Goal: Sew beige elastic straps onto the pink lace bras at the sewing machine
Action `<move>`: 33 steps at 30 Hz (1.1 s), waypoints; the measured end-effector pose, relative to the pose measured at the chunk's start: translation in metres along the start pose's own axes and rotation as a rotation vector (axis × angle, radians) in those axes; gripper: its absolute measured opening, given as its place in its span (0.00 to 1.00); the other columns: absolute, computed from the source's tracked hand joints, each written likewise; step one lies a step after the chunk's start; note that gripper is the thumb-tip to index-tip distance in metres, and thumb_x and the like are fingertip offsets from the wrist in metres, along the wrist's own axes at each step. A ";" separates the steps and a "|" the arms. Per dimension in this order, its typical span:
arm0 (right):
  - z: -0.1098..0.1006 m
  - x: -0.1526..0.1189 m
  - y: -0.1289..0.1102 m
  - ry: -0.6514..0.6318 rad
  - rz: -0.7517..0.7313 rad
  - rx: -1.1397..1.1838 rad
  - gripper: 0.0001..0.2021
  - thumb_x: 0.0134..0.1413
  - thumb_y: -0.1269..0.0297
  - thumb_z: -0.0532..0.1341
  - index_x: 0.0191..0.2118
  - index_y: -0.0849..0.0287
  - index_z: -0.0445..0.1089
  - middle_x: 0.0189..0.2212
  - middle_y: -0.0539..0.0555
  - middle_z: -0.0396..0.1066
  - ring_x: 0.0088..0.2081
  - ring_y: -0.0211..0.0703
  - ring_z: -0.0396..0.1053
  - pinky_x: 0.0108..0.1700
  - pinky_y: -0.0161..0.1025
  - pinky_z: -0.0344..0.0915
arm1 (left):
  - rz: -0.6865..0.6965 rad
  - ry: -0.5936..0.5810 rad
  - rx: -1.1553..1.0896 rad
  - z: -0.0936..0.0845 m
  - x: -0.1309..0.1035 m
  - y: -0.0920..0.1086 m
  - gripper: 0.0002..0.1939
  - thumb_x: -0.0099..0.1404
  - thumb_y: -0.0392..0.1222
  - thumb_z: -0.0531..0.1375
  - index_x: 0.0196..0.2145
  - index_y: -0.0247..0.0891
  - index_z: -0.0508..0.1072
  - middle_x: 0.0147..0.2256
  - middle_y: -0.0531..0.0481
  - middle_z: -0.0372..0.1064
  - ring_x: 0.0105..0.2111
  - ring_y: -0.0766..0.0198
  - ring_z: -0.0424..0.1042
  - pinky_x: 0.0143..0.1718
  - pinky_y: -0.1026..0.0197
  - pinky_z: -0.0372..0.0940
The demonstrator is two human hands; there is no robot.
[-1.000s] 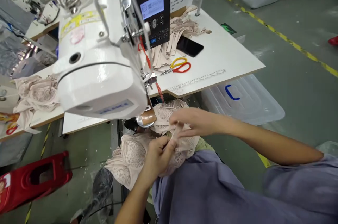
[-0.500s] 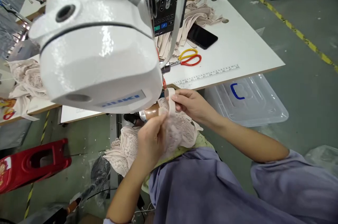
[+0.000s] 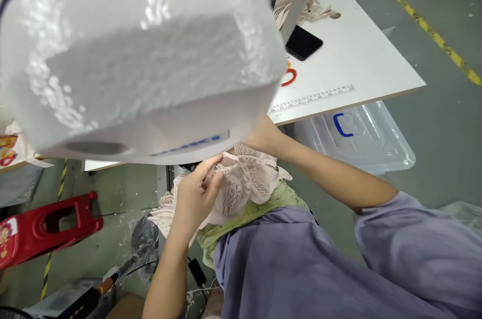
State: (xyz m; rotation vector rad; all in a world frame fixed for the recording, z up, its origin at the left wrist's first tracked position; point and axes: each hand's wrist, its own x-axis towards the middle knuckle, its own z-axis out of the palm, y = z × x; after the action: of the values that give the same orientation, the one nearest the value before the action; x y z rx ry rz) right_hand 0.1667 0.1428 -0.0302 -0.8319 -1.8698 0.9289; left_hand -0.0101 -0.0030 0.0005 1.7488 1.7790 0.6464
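Note:
My left hand (image 3: pixel 199 191) pinches the upper left edge of a pale pink lace garment (image 3: pixel 233 193) just below the sewing machine head (image 3: pixel 150 68). My right hand (image 3: pixel 265 136) is at the garment's upper right, under the machine's edge, where its fingers are hidden. A thin pale strap runs across the lace between the hands. More lace pieces (image 3: pixel 163 213) hang at the left, and a green cloth (image 3: pixel 216 233) lies under the garment on my lap. The needle area is out of sight.
On the white table (image 3: pixel 372 58) are a black phone (image 3: pixel 304 43), red-handled scissors (image 3: pixel 289 77), pale straps (image 3: pixel 316 8) and a printed ruler (image 3: pixel 320 96). A clear lidded box (image 3: pixel 369 143) is below. A red plastic stool (image 3: pixel 48 228) stands at left.
The view has moved closer to the machine head, which now covers more. My right hand has gone partly beneath it, and my left hand has shifted left along the lace.

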 end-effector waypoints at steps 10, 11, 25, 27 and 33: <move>-0.003 0.011 -0.010 -0.166 0.015 -0.051 0.05 0.53 0.69 0.61 0.28 0.58 0.66 0.35 0.53 0.69 0.33 0.43 0.66 0.37 0.42 0.65 | -0.189 0.010 -0.312 0.006 -0.011 0.024 0.16 0.73 0.47 0.56 0.55 0.44 0.75 0.52 0.46 0.76 0.44 0.60 0.78 0.42 0.60 0.73; -0.003 0.012 -0.010 -0.165 0.013 -0.060 0.05 0.53 0.69 0.61 0.27 0.57 0.65 0.34 0.53 0.68 0.33 0.43 0.66 0.36 0.41 0.64 | -0.191 0.009 -0.335 0.006 -0.011 0.028 0.15 0.73 0.46 0.56 0.53 0.44 0.76 0.50 0.46 0.77 0.44 0.59 0.78 0.42 0.60 0.73; 0.001 0.019 0.005 -0.212 -0.041 -0.067 0.06 0.53 0.64 0.62 0.29 0.58 0.67 0.38 0.55 0.66 0.37 0.43 0.64 0.33 0.38 0.61 | -0.034 0.039 -0.166 0.001 0.005 0.028 0.15 0.73 0.41 0.55 0.52 0.40 0.78 0.45 0.49 0.81 0.39 0.61 0.80 0.37 0.61 0.74; 0.001 0.019 0.003 -0.222 -0.019 -0.070 0.05 0.54 0.64 0.62 0.30 0.58 0.67 0.38 0.55 0.67 0.38 0.44 0.64 0.34 0.38 0.62 | -0.055 0.058 -0.142 -0.001 0.008 0.028 0.14 0.72 0.42 0.56 0.50 0.41 0.79 0.43 0.49 0.81 0.38 0.59 0.80 0.34 0.60 0.74; -0.001 0.020 0.000 -0.236 0.031 -0.067 0.04 0.53 0.63 0.63 0.35 0.57 0.70 0.39 0.54 0.68 0.37 0.44 0.64 0.35 0.39 0.66 | -0.046 0.104 -0.089 -0.001 0.014 0.027 0.12 0.72 0.43 0.57 0.45 0.44 0.81 0.37 0.49 0.81 0.40 0.53 0.80 0.33 0.56 0.75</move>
State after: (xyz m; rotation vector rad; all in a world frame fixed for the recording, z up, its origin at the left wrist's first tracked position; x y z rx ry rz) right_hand 0.1598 0.1596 -0.0218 -0.8223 -2.1058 1.0252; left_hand 0.0094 0.0117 0.0189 1.6368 1.8261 0.7976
